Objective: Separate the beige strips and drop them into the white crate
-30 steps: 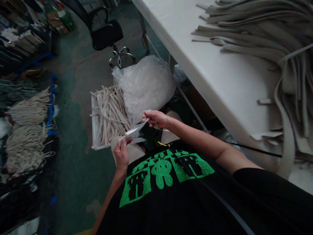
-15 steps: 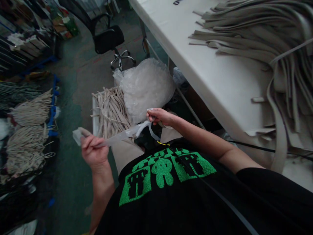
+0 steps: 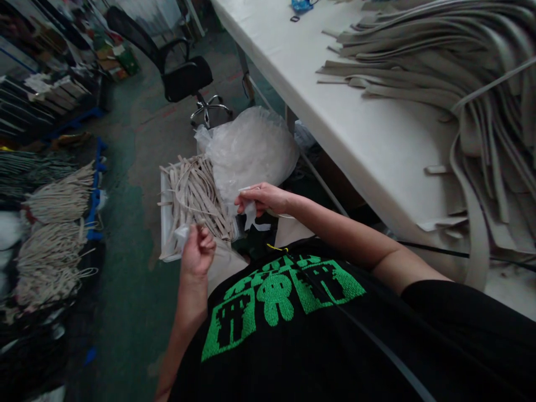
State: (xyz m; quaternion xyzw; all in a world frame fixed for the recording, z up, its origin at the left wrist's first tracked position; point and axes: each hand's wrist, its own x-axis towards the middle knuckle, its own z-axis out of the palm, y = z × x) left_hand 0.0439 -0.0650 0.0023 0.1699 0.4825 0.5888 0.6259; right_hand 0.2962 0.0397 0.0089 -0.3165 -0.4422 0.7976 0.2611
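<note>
My left hand is closed, fingers curled, in front of the tray of strips. A translucent film strip sticks out past its fingers on the left. My right hand pinches a whitish translucent strip whose loose ends hang below the fingers. A thin white edge also shows on top of that hand. Whether the film still runs from one hand to the other cannot be made out. Beneath and beyond the hands, beige fabric strips lie heaped in a white tray.
A big clear plastic bag stands behind my right hand. At right, a white table bears a thick bundle of grey-beige straps. A black office chair is further back. Bundled cords lie on a blue pallet at left.
My left hand has moved right, toward my right hand. The film that was stretched between them no longer shows taut. My right hand has shifted slightly left, with short ends dangling from it.
</note>
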